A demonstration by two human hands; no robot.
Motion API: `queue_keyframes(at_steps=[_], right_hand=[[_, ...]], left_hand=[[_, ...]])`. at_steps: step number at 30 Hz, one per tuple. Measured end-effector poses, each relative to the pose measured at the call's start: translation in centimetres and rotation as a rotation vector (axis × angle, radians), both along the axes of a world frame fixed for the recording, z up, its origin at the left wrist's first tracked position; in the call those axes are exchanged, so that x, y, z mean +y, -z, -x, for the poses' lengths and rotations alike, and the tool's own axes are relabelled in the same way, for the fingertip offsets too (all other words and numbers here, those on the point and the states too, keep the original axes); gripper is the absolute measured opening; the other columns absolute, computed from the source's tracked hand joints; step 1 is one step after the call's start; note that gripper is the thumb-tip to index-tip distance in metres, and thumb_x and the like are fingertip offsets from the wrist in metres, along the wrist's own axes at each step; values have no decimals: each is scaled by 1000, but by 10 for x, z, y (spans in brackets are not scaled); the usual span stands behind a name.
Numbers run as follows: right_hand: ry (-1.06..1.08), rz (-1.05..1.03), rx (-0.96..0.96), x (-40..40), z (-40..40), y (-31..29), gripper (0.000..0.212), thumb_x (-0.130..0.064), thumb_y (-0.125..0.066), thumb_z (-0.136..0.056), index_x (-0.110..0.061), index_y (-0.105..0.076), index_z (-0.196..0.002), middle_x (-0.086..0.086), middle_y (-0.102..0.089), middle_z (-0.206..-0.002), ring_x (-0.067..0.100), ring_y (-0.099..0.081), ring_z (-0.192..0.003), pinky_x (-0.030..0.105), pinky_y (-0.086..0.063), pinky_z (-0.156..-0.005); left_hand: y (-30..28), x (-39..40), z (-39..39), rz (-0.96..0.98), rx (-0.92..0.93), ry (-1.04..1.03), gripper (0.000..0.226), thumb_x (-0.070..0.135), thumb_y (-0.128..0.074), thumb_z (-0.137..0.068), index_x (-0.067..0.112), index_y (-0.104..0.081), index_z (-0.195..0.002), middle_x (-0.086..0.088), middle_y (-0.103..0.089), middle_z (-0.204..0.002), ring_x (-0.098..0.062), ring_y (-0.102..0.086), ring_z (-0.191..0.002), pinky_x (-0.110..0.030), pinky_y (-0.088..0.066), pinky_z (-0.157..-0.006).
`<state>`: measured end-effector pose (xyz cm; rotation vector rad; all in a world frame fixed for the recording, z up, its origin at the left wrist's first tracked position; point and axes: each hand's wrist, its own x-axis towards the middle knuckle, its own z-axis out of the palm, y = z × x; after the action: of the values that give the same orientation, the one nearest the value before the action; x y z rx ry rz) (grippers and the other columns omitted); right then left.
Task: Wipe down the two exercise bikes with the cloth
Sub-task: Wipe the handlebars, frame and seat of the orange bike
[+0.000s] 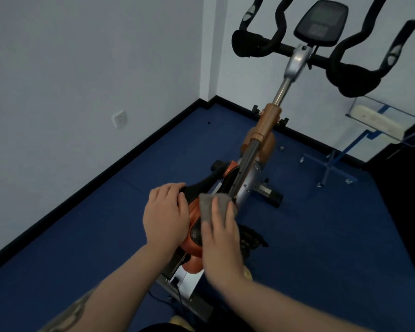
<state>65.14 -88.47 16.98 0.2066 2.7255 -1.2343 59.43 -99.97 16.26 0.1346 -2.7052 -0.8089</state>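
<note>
An orange and black exercise bike (pixel 264 130) stands in the room's corner, its black handlebars (pixel 345 75) and console (pixel 321 20) at the top. Its orange and black saddle (pixel 197 212) is right below me. My left hand (pixel 165 214) rests on the saddle's left side with its fingers curled over the edge. My right hand (pixel 218 238) presses a grey cloth (pixel 209 207) flat against the saddle's right side, fingers fairly straight. Only one bike is in view.
Blue floor (pixel 321 248) lies all around the bike. White walls with a black skirting meet in the corner behind. A clear acrylic stand (pixel 379 121) on a blue frame is at the right. A dark object (pixel 407 200) borders the right edge. A wall socket (pixel 119 119) sits at the left.
</note>
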Motion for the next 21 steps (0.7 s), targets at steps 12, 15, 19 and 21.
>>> queue_keyframes(at_steps=[12, 15, 19, 21], right_hand=[[-10, -71, -22, 0, 24, 0, 53, -52, -21, -101, -54, 2, -148, -11, 20, -160, 20, -5, -148, 38, -28, -111], [-51, 0, 31, 4, 15, 5, 50, -52, -25, -101, -61, -4, -145, -23, 23, -156, 12, 4, -147, 37, -21, -113], [115, 141, -47, 11, 58, -6, 63, -43, -32, -103, -48, 8, -150, -8, 12, -163, 26, -32, -139, 36, -43, -96], [182, 165, -81, 10, 62, -10, 73, -40, -36, -102, -40, 20, -150, -5, 1, -164, 26, -46, -129, 32, -44, -84]], left_hand=[[-4, 2, -3, -24, -19, -3, 29, 21, -46, -97, 17, -66, -118, 3, -66, -115, -14, -51, -111, -27, -46, -86], [-3, 1, -2, -28, -16, -6, 29, 20, -47, -97, 17, -66, -118, 3, -66, -115, -13, -52, -111, -28, -46, -88], [-2, 0, -2, -31, -9, 10, 29, 19, -48, -97, 15, -66, -119, 2, -66, -115, -15, -53, -111, -28, -44, -90], [-2, 1, -3, -26, -6, 13, 29, 18, -48, -97, 15, -66, -119, 1, -66, -115, -16, -53, -111, -28, -44, -90]])
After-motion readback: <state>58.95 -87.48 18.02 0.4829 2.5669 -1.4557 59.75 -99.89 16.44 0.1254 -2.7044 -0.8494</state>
